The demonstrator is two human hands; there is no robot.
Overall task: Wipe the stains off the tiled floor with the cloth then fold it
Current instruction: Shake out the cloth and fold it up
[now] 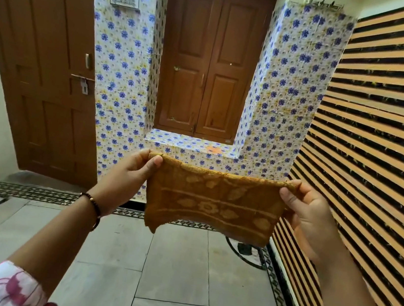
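An orange-brown cloth with a pale flower pattern hangs stretched in the air at chest height, folded over along its top edge. My left hand pinches its top left corner between thumb and fingers. My right hand pinches the top right corner the same way. Below lies the grey tiled floor; I make out no plain stain on it.
A brown door stands at the left, and a brown cupboard door sits in a niche of blue-flowered tiles. A striped orange and black wall runs close on the right. A patterned border edges the floor.
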